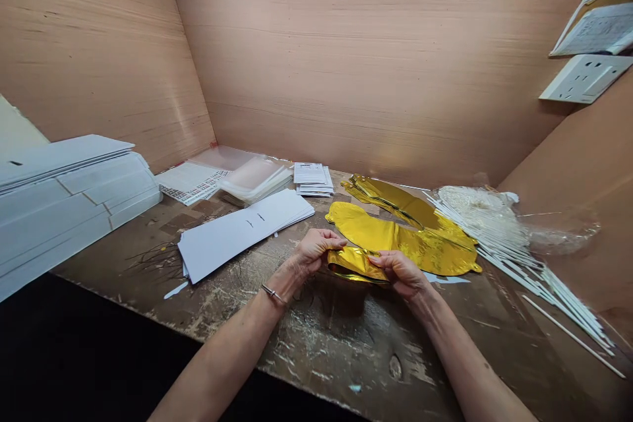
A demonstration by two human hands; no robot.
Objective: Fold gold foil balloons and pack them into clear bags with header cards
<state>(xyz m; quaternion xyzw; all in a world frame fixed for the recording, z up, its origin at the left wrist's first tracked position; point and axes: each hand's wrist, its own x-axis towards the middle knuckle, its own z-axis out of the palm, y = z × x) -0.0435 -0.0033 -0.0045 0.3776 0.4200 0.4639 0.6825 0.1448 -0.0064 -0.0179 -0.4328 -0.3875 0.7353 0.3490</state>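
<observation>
A flat gold foil balloon (pixel 390 237) lies on the worn worktable (pixel 321 343), its near end folded over. My left hand (pixel 316 249) pinches the fold's left edge, a thin bracelet on that wrist. My right hand (pixel 400 271) grips the folded end from the right. Both hands have their fingers closed on the foil. More gold foil balloons (pixel 395 201) lie stacked just behind it.
A stack of white card sheets (pixel 242 231) lies left of my hands, white folded boxes (pixel 69 191) at far left. Clear plastic bags (pixel 254 178) and printed leaflets (pixel 311 178) sit at the back. White sticks (pixel 524 254) fan out on the right. A socket (pixel 586 77) hangs on the wall.
</observation>
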